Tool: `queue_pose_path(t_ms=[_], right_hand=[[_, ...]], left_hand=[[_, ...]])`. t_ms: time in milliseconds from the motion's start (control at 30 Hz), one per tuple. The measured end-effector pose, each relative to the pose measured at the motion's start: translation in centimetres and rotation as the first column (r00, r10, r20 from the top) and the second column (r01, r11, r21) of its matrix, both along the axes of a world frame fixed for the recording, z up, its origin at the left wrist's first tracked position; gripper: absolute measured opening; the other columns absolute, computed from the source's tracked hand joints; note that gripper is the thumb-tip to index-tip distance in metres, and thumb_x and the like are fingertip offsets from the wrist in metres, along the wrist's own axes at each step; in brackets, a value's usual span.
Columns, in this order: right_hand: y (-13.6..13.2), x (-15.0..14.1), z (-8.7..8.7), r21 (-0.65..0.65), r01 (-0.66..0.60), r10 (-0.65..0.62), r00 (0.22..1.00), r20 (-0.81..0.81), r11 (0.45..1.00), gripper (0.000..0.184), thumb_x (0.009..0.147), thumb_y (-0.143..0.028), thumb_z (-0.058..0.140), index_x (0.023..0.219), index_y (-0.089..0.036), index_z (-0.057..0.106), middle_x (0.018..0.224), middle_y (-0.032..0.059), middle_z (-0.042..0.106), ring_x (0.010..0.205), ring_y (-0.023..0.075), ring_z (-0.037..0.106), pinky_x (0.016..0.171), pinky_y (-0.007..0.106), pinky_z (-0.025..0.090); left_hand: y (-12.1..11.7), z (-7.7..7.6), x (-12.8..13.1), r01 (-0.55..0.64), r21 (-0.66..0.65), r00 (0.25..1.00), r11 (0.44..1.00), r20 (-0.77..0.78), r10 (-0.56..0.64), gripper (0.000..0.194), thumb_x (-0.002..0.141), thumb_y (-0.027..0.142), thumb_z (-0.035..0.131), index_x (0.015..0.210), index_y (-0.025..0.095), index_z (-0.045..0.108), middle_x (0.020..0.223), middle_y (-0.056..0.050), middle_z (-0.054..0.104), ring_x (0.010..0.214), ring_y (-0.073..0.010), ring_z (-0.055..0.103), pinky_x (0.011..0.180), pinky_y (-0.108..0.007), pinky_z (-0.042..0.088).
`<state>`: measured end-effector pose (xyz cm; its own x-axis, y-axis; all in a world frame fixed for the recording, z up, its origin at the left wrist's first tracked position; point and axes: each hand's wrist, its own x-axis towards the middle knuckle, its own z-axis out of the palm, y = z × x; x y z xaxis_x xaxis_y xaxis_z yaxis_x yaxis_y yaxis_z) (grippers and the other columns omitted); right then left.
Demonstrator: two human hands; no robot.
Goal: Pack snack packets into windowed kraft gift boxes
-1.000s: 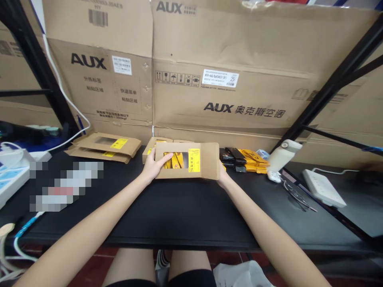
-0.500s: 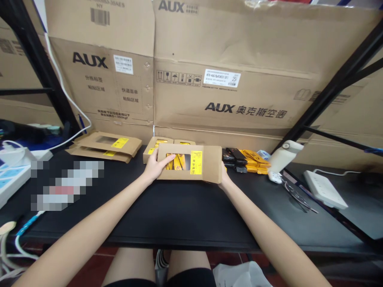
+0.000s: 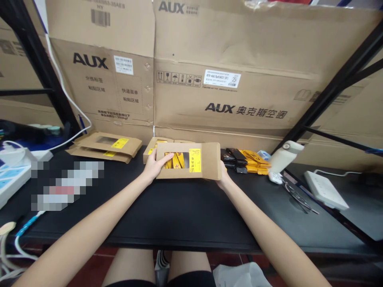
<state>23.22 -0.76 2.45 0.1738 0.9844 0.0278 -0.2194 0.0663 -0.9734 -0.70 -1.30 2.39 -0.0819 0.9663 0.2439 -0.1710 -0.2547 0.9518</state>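
A flat brown cardboard box point(image 3: 206, 161) with a clear window and a yellow label is held just above the black table point(image 3: 179, 215) between both hands. My left hand point(image 3: 154, 166) grips its left end, thumb over the window, through which yellow and black items show. My right hand point(image 3: 224, 179) holds the right end from behind and is mostly hidden by the box.
More filled boxes point(image 3: 155, 145) lie right behind the held one. Flat unfolded boxes point(image 3: 104, 146) lie at the left, yellow and black packets point(image 3: 245, 158) at the right. A white device point(image 3: 284, 156), scissors point(image 3: 296, 195) and a power strip point(image 3: 326, 190) sit further right. Large AUX cartons point(image 3: 233, 71) stand along the back.
The box has tilted slightly and levelled again between my hands; otherwise both hands stay at its ends.
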Motion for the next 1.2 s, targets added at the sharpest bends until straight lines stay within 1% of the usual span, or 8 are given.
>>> queue_pose_path(t_ms=[200, 333, 433, 567, 667, 733, 933, 1200], right_hand=[[-0.2, 0.0, -0.2, 0.133, -0.117, 0.111, 0.992, 0.053, 0.984, 0.034, 0.045, -0.034, 0.082, 0.069, -0.019, 0.062, 0.062, -0.0040, 0.067, 0.060, 0.0129, 0.062, 0.055, 0.022, 0.051], [0.0, 0.0, -0.5, 0.169, -0.124, 0.107, 0.989, 0.103, 0.978, 0.034, 0.044, -0.031, 0.083, 0.070, -0.019, 0.065, 0.069, -0.0017, 0.070, 0.076, 0.0184, 0.067, 0.067, 0.027, 0.054], [0.1, 0.1, -0.6, 0.183, -0.120, 0.091, 0.984, 0.155, 0.976, 0.032, 0.044, -0.029, 0.083, 0.069, -0.018, 0.066, 0.068, -0.0012, 0.070, 0.077, 0.0186, 0.067, 0.070, 0.029, 0.054], [0.0, 0.2, -0.5, 0.193, -0.125, 0.086, 0.976, 0.198, 0.973, 0.029, 0.046, -0.022, 0.082, 0.069, -0.018, 0.066, 0.064, -0.0026, 0.068, 0.062, 0.0135, 0.063, 0.059, 0.024, 0.052], [-0.2, 0.2, -0.5, 0.147, -0.146, 0.113, 0.970, 0.214, 0.978, 0.023, 0.050, -0.018, 0.079, 0.068, -0.019, 0.065, 0.053, -0.0050, 0.062, 0.044, 0.0087, 0.052, 0.041, 0.020, 0.043], [-0.2, 0.2, -0.7, 0.118, -0.148, 0.122, 0.971, 0.205, 0.982, 0.021, 0.052, -0.017, 0.077, 0.069, -0.019, 0.064, 0.050, -0.0054, 0.061, 0.041, 0.0088, 0.049, 0.037, 0.020, 0.040], [0.2, 0.3, -1.2, 0.129, -0.154, 0.137, 0.982, 0.131, 0.980, 0.039, 0.046, -0.019, 0.082, 0.082, -0.022, 0.065, 0.073, -0.0031, 0.070, 0.072, 0.0154, 0.065, 0.067, 0.028, 0.055], [-0.1, 0.0, -1.7, 0.092, -0.235, 0.239, 0.971, -0.033, 0.968, 0.057, 0.051, -0.038, 0.083, 0.102, -0.024, 0.061, 0.097, 0.0008, 0.071, 0.091, 0.0176, 0.066, 0.077, 0.029, 0.056]], left_hand=[[-0.1, 0.4, -0.1, -0.014, -0.041, 0.998, 0.999, 0.059, 0.016, 0.050, 0.063, 0.039, 0.077, 0.106, 0.017, 0.062, 0.113, -0.010, 0.067, 0.104, -0.0281, 0.064, 0.090, -0.040, 0.051], [-0.1, 0.6, -0.1, -0.044, -0.081, 0.997, 0.996, 0.062, 0.049, 0.047, 0.062, 0.039, 0.077, 0.101, 0.016, 0.064, 0.108, -0.010, 0.069, 0.101, -0.0289, 0.065, 0.090, -0.041, 0.051], [-0.1, 0.5, -0.1, -0.043, -0.074, 0.997, 0.996, 0.059, 0.047, 0.048, 0.061, 0.039, 0.077, 0.102, 0.017, 0.064, 0.108, -0.010, 0.069, 0.102, -0.0287, 0.064, 0.090, -0.041, 0.051], [0.0, 0.3, -0.1, -0.035, -0.066, 0.998, 0.997, 0.055, 0.039, 0.051, 0.062, 0.039, 0.077, 0.105, 0.017, 0.062, 0.112, -0.011, 0.067, 0.103, -0.0284, 0.064, 0.090, -0.040, 0.051], [0.1, 0.2, -0.1, -0.046, -0.078, 0.998, 0.996, 0.038, 0.049, 0.053, 0.062, 0.040, 0.077, 0.106, 0.017, 0.062, 0.113, -0.011, 0.067, 0.104, -0.0287, 0.063, 0.090, -0.041, 0.050], [0.1, 0.2, -0.2, -0.050, -0.076, 0.998, 0.996, 0.028, 0.052, 0.052, 0.062, 0.040, 0.077, 0.106, 0.017, 0.062, 0.113, -0.011, 0.067, 0.104, -0.0288, 0.063, 0.091, -0.041, 0.050], [0.2, 0.2, -0.2, -0.052, -0.081, 0.998, 0.995, 0.042, 0.055, 0.051, 0.061, 0.039, 0.078, 0.104, 0.017, 0.063, 0.112, -0.011, 0.067, 0.102, -0.0288, 0.064, 0.090, -0.042, 0.051], [0.2, -0.1, -0.2, 0.011, -0.044, 1.000, 0.999, 0.028, -0.010, 0.053, 0.062, 0.040, 0.077, 0.107, 0.017, 0.062, 0.114, -0.011, 0.067, 0.104, -0.0280, 0.063, 0.091, -0.040, 0.050]])
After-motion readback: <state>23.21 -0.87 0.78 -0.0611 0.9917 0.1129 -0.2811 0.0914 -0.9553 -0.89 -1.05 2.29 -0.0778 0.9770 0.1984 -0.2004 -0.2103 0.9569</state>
